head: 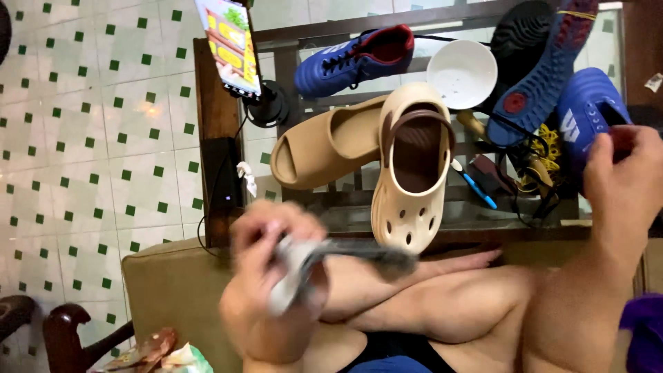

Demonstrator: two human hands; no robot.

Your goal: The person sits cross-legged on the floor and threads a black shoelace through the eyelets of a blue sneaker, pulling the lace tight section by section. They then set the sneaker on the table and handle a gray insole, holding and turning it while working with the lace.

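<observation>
My left hand (pixel 266 287) is blurred by motion and is closed on a grey-white cloth (pixel 324 259) that trails to the right. My right hand (pixel 625 183) reaches up and grips a blue football boot (pixel 587 114) at the right end of a glass table (pixel 359 214). On that table lie a cream perforated clog (pixel 411 162), a tan slide sandal (pixel 321 148), another blue boot (pixel 356 59) and a boot turned sole-up (pixel 545 76). My bare crossed legs (pixel 442 297) fill the lower middle.
A white bowl (pixel 461 72) sits on the table beside a black sole (pixel 521 34). A phone on a stand (pixel 231 45) stands at the table's left end, with a black box (pixel 221 179) below. A blue pen (pixel 476 186), yellow laces, green-dotted floor tiles and a tan cushion (pixel 173 290) surround me.
</observation>
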